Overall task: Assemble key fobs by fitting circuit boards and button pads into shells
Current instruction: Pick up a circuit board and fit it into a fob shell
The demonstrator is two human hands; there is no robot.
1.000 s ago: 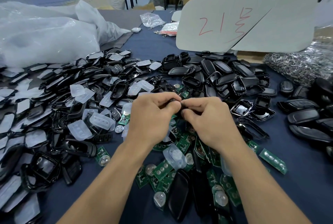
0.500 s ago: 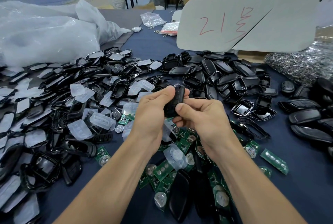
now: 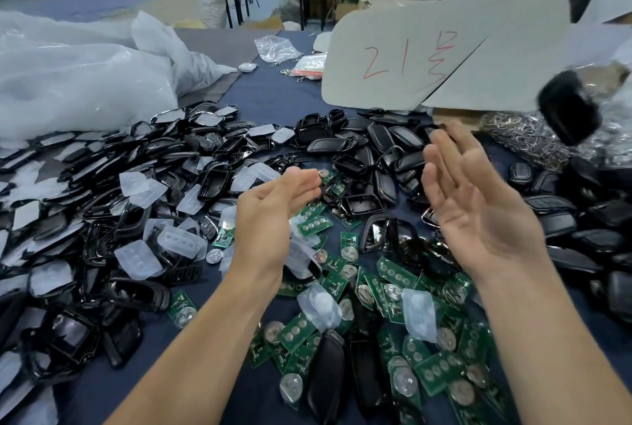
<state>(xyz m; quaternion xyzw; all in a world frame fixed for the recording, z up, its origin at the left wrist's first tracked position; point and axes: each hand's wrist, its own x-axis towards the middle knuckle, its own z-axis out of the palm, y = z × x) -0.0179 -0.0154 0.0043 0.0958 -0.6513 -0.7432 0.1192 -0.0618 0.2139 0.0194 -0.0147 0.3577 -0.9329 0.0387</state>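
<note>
- Head view, looking down on a blue-covered table (image 3: 273, 96) heaped with loose parts.
- Open black shells (image 3: 212, 181) cover the left and middle in great number, still unfilled.
- Closed fobs (image 3: 561, 222) lie in a smaller pile along the right edge; these are probably the finished ones.
- Green circuit boards (image 3: 437, 373) are spread nearest the person, and clear button pads (image 3: 138, 258) are scattered among the shells.
- Left hand (image 3: 270, 216) and right hand (image 3: 478, 205) hover above the boards, each grip apart, fingers straight, holding nothing.
- One black key fob (image 3: 569, 106), blurred, is in mid-air above the right pile and touches neither hand. That looks like one unit done, with most of the work left.
</note>
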